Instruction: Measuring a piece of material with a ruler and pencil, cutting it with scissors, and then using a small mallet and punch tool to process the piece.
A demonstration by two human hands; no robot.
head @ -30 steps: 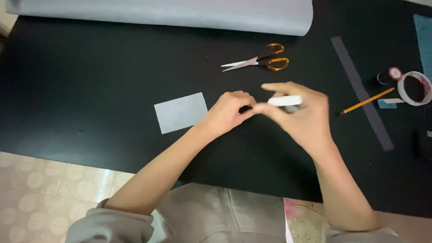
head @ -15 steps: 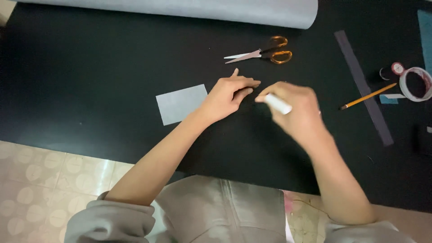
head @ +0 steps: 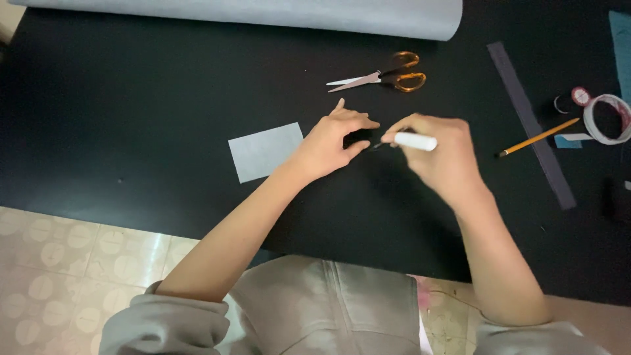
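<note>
Two bare hands are meeting on the black surface (head: 131,98): left hand (head: 332,141), fingers pressed flat, is pinning something small and dark, right hand (head: 440,154) is pinching a white-capped pen (head: 411,141) angled toward it, beside a grey paper rectangle (head: 265,150).

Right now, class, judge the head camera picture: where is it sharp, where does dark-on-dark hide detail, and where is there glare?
Head view: evenly lit and mostly sharp; the scissors and pencil read crisply. The white marker in the right hand is slightly soft. Whatever the left hand steadies is lost against the black table. Mild sheen on the floor tiles; no harsh shadows.
</note>
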